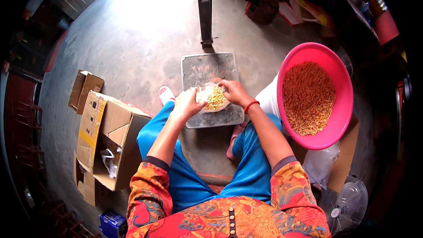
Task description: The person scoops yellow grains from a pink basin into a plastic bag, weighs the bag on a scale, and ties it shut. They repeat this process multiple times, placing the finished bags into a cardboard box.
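Note:
A clear plastic bag (207,90) with yellow corn kernels (215,98) inside sits on the metal platform (214,120) of a platform scale, between my knees. Its mouth is spread, so the kernels show from above. My left hand (189,101) grips the bag's left edge, thumb toward the kernels. At the upper right edge, the fingers of my right hand (234,92) pinch the plastic. Beside my right knee, a pink plastic basin (342,105) holds many more kernels (309,97), tilted toward me on top of a white bucket (269,96).
The scale's dark column (205,10) rises beyond the platform and bears writing. Opened cardboard boxes (112,125) stand on the left, with a blue box (113,223) behind them. An electric fan (348,201) and a plastic bag (321,163) lie low on the right. A dark bag (262,8) rests far right.

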